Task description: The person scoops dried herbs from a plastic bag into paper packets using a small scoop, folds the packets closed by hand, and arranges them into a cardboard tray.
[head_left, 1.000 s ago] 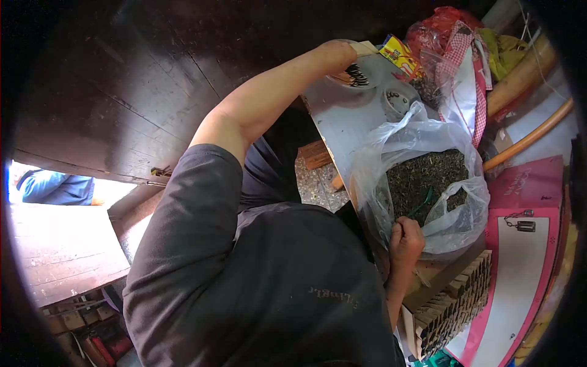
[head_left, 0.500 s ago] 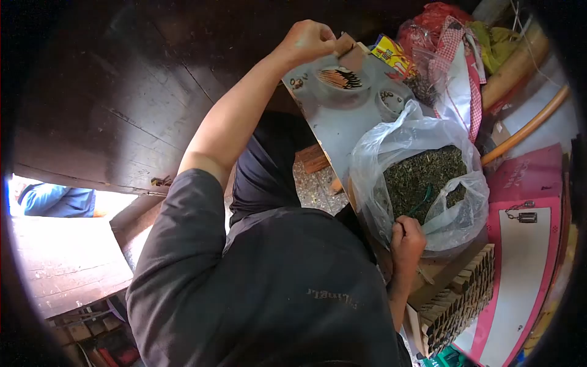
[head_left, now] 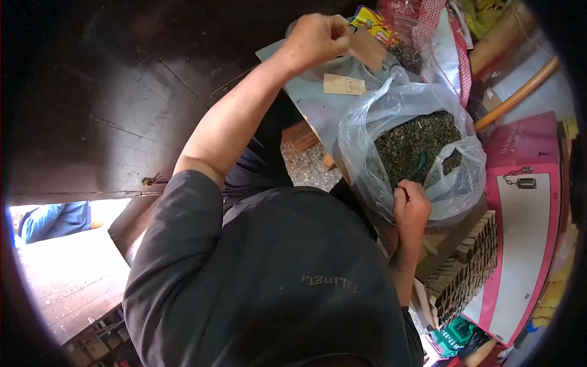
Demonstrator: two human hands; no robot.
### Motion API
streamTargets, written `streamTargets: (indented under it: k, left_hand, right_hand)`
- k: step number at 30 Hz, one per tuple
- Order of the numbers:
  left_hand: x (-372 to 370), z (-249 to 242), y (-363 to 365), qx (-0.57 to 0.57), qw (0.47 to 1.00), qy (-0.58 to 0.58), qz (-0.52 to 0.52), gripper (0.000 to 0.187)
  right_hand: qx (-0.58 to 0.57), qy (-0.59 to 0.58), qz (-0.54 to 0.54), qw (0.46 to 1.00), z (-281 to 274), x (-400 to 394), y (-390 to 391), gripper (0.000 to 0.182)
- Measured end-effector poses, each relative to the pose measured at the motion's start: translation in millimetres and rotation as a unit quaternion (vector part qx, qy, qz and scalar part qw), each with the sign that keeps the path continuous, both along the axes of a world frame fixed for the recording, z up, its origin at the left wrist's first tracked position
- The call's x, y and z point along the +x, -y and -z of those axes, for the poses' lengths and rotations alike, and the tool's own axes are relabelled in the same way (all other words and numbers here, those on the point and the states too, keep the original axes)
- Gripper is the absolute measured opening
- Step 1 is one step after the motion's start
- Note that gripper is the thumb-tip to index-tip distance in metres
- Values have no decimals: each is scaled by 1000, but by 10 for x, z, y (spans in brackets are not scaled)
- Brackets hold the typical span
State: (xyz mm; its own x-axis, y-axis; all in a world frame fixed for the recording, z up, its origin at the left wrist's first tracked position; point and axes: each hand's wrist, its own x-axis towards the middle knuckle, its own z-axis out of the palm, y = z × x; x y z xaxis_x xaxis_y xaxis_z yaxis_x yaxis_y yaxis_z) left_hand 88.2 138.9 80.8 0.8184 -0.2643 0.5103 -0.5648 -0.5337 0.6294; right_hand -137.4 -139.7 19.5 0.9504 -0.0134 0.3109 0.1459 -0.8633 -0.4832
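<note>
My left hand [head_left: 330, 40] is raised over the far end of the light tabletop [head_left: 318, 114], its fingers curled and closed; what they hold is hidden. A brown paper piece [head_left: 368, 49] is just right of its fingertips. Below it lies a pale card with red print [head_left: 344, 84]. My right hand [head_left: 411, 205] pinches the end of a thin green tool [head_left: 421, 164], at the near edge of a clear plastic bag [head_left: 356, 137]. The tool reaches into dried, dark green leaf bits [head_left: 406, 139] inside the bag.
Stacked folded cardboard pieces [head_left: 468, 263] fill a box near my right forearm. A pink and white cabinet [head_left: 520, 244] stands at the right. Beyond the bag are a yellow packet [head_left: 374, 24] and checked cloth [head_left: 463, 73]. Dark wooden boards [head_left: 116, 104] are at the left.
My left hand has moved slightly right over the tabletop. The pale card now shows below it, and the dish of dark-tipped sticks is no longer visible. My right hand stays by the bag.
</note>
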Motion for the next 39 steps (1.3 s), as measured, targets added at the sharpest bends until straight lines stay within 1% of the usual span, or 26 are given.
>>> streamTargets:
  k: [2, 3, 4, 6, 8, 10, 12, 13, 14, 16, 17, 18, 20, 22, 24, 25, 26, 28, 29, 30, 32, 33, 35, 36, 38, 39]
  left_hand:
    - [-155, 7, 68, -29, 999, -15, 35, 17]
    - [-218, 38, 114, -63, 995, -53, 50, 17]
    - [-280, 63, 163, -96, 989, -92, 65, 16]
    - [-396, 99, 263, -87, 987, -103, 90, 15]
    - [-514, 136, 375, -56, 995, -28, 83, 13]
    - [-634, 106, 449, -53, 995, -42, 73, 10]
    - [-741, 68, 505, -51, 992, 89, 66, 9]
    - [-812, 48, 533, -51, 990, 106, 74, 8]
    - [-883, 18, 547, -52, 990, 103, 76, 8]
    - [-1012, -46, 581, -43, 989, 95, 102, 8]
    - [-1068, -54, 615, -41, 986, 116, 108, 9]
    - [-1140, -73, 652, -42, 986, 114, 112, 9]
    - [-1260, -123, 715, -78, 979, 68, 173, 10]
    - [-1302, -123, 776, -79, 976, 68, 192, 12]
    - [-1301, -80, 836, -74, 975, 21, 209, 12]
    - [-1286, -55, 856, -60, 975, 15, 213, 10]
    - [-1264, -13, 878, -61, 975, 13, 215, 10]
    - [-1203, 46, 927, -116, 955, -49, 268, 10]
    - [-1153, 37, 903, -118, 936, -154, 294, 15]
    - [-1072, 131, 928, -133, 927, -193, 292, 27]
    - [-983, 301, 954, -79, 943, -128, 298, 47]
    - [-948, 369, 995, -79, 942, -129, 299, 47]
    - [-923, 481, 1076, -45, 944, -8, 327, 64]
    - [-941, 476, 1099, -46, 944, -10, 325, 64]
    - [-951, 414, 1173, -30, 924, -137, 355, 72]
    - [-950, 381, 1211, -14, 916, -194, 351, 73]
  right_hand:
    - [20, 40, 2, 999, -49, 44, 20, 11]
    - [43, 78, 2, 996, -81, 66, 26, 13]
    - [39, 76, 12, 996, -130, 104, 14, 13]
    - [48, 176, -19, 983, -243, 242, -30, 19]
    - [38, 185, -9, 982, -288, 379, -45, 22]
    - [33, 194, -9, 980, -309, 454, -94, 26]
    - [38, 191, -15, 981, -333, 546, -140, 31]
    - [20, 201, -19, 979, -293, 586, -127, 43]
    - [19, 198, -16, 980, -311, 608, -157, 43]
    - [47, 241, -13, 969, -409, 644, -299, 54]
    - [21, 235, -20, 972, -412, 655, -301, 63]
    - [20, 233, -15, 972, -419, 668, -331, 63]
    - [16, 295, -45, 954, -432, 724, -414, 70]
    - [-3, 323, -58, 945, -380, 735, -395, 70]
    - [17, 262, -57, 963, -295, 697, -358, 66]
    - [23, 271, -44, 961, -252, 703, -347, 59]
    - [23, 269, -41, 962, -228, 691, -343, 59]
    - [48, 256, 13, 965, -185, 663, -324, 49]
    - [85, 229, 46, 969, -114, 667, -279, 51]
    - [163, 193, 41, 967, -44, 632, -198, 58]
    - [346, 174, -26, 922, 25, 606, -102, 68]
    - [346, 174, -24, 922, 10, 583, -81, 68]
    - [467, 157, -112, 863, -25, 531, -76, 76]
    - [467, 155, -113, 863, -15, 530, -82, 76]
    - [441, 178, -149, 867, 7, 565, -83, 73]
    - [441, 168, -145, 869, 29, 569, -86, 79]
